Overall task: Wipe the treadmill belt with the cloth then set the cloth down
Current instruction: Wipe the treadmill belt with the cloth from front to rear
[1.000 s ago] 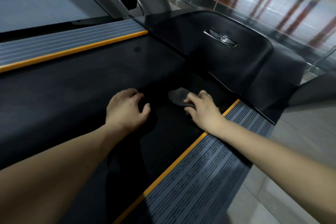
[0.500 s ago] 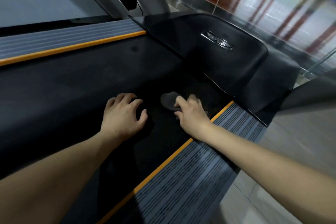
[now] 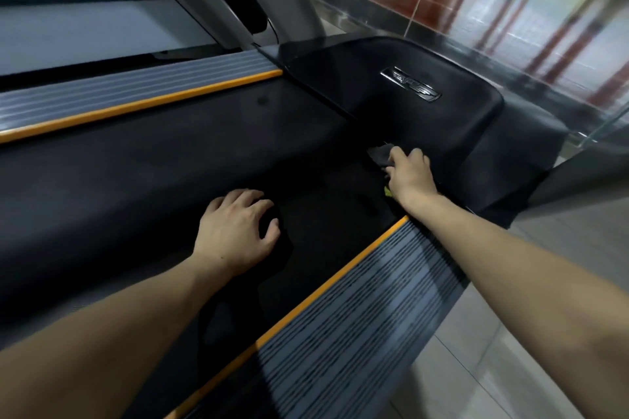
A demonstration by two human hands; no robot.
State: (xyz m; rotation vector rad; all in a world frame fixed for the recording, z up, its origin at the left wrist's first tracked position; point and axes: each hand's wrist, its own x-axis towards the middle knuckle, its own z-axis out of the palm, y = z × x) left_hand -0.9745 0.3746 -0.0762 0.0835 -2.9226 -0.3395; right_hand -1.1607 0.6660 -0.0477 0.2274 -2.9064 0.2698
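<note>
Grey cloth (image 3: 380, 156) under right hand (image 3: 410, 177)

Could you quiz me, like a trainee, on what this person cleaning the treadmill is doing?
1. True or false: the left hand holds the cloth.
2. Where is the cloth? A) on the grey side rail B) at the belt's front end, by the motor cover
3. Fill in: the left hand rests on the ____.

Key: 1 false, the right hand holds it; 2 B; 3 belt.
</note>
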